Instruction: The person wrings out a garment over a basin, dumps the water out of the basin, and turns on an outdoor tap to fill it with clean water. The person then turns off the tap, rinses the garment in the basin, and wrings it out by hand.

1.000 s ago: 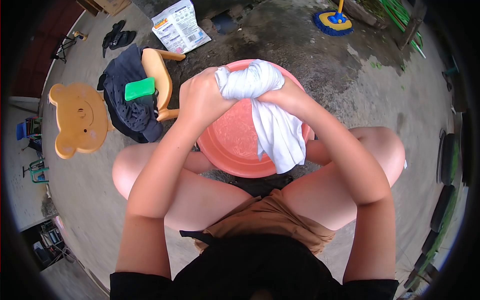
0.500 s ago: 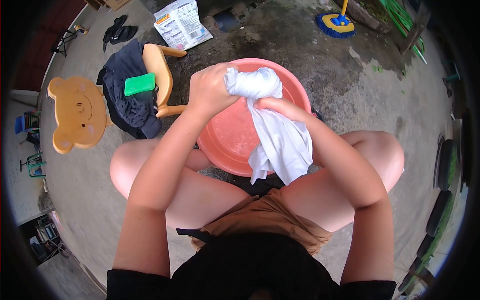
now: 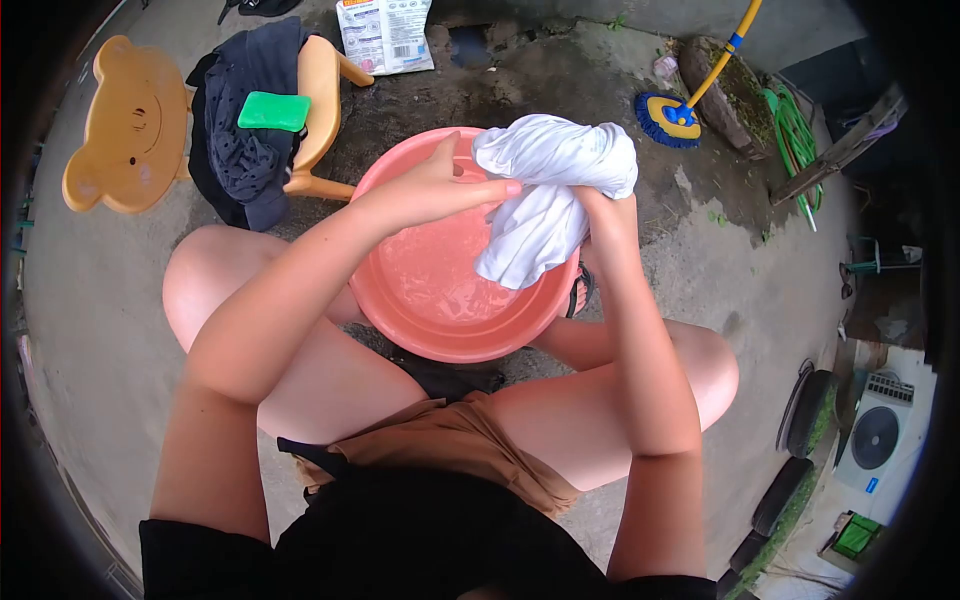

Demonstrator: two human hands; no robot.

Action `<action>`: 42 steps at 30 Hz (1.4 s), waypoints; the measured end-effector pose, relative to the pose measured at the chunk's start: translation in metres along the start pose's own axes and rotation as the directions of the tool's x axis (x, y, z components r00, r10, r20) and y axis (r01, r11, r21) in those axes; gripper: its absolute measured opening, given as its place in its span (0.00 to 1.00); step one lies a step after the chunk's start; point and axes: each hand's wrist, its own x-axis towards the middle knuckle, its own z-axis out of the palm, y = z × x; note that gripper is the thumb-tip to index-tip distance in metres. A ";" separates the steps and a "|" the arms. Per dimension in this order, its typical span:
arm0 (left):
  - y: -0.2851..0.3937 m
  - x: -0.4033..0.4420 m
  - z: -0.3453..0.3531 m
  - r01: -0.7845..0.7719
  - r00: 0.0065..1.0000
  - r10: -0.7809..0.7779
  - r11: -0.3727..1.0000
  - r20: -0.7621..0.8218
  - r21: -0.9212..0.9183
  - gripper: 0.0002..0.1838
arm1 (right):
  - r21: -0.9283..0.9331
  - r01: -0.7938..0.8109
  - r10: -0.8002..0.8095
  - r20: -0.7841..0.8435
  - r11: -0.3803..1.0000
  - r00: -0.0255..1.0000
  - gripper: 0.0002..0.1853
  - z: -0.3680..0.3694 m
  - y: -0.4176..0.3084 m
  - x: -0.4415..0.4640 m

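A bunched white cloth (image 3: 555, 155) hangs over the right side of a pink basin (image 3: 385, 325), its loose end drooping above the basin's inside. My right hand (image 3: 608, 212) grips the cloth from below, with most of the fingers hidden behind the fabric. My left hand (image 3: 430, 190) is over the basin's left part, thumb stretched toward the cloth and fingers spread apart. It holds nothing, and I cannot tell whether the thumb tip touches the fabric. A little water shows at the basin's bottom.
Left of the basin stands a yellow chair (image 3: 322, 110) with dark clothes (image 3: 240, 170) and a green soap-like block (image 3: 273, 111) on it. A printed white bag (image 3: 388, 35) lies behind. At back right are a blue-yellow mop (image 3: 668, 120) and a green hose (image 3: 795, 140).
My left hand has let go of the cloth and opened. My right hand has lifted the cloth to the right, and it now hangs less twisted. The view has shifted rightward.
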 end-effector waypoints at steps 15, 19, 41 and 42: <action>0.020 -0.030 0.026 -0.162 0.855 0.272 0.949 0.441 -0.270 0.21 | 0.168 0.066 -0.094 0.161 0.983 0.982 0.25 0.020 -0.005 -0.022; 0.023 -0.036 0.030 -0.091 0.881 0.245 0.928 0.406 -0.361 0.18 | 0.355 -0.046 0.012 0.097 0.934 0.995 0.24 0.035 -0.014 -0.022; -0.004 -0.026 0.063 -0.271 0.927 0.343 0.890 0.148 -0.367 0.19 | 0.380 -0.199 0.214 0.001 0.903 0.977 0.22 0.039 0.008 -0.017; 0.001 -0.028 0.060 -0.267 0.927 0.343 0.886 0.150 -0.378 0.19 | 0.383 -0.219 0.228 0.023 0.897 0.973 0.22 0.039 0.003 -0.018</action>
